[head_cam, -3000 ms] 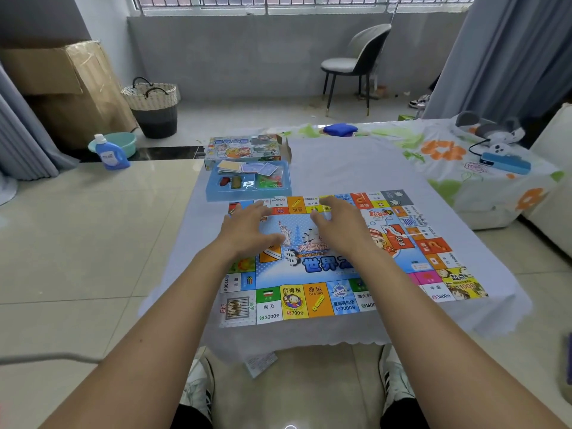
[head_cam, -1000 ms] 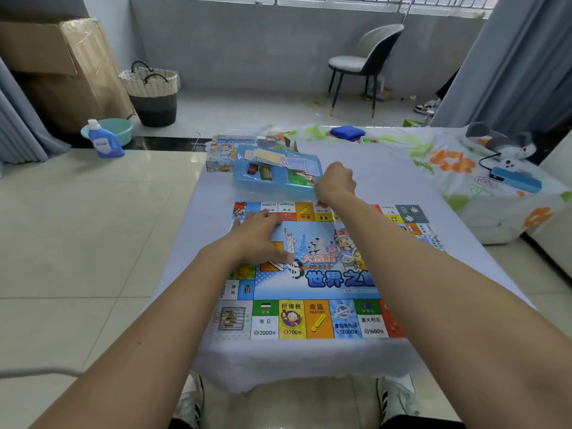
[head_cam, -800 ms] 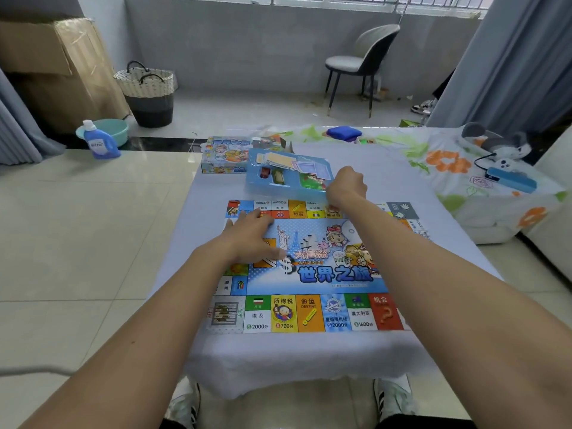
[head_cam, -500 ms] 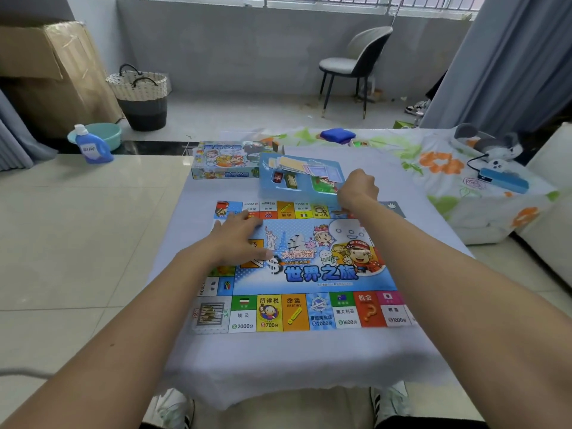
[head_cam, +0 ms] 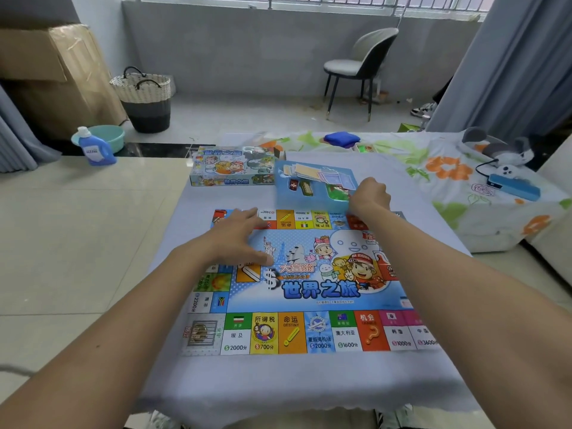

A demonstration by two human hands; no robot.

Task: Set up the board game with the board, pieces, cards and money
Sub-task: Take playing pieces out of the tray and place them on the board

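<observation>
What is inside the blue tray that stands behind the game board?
The blue tray holds a loose pile of cards, a small red piece, a dark piece and green pieces. The right hand grips its near corner, covering what lies there.

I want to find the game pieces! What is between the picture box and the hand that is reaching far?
In the head view, the blue tray of cards and pieces sits between the game box and the right hand, which grips its near corner.

We see daylight falling through barred windows (head_cam: 309, 0) above a grey wall (head_cam: 232, 51), onto pale floor tiles (head_cam: 77, 227). A chair (head_cam: 360, 63), a woven basket (head_cam: 145, 99), a cardboard box (head_cam: 49, 72) and grey curtains (head_cam: 510, 63) stand along the back.
</observation>
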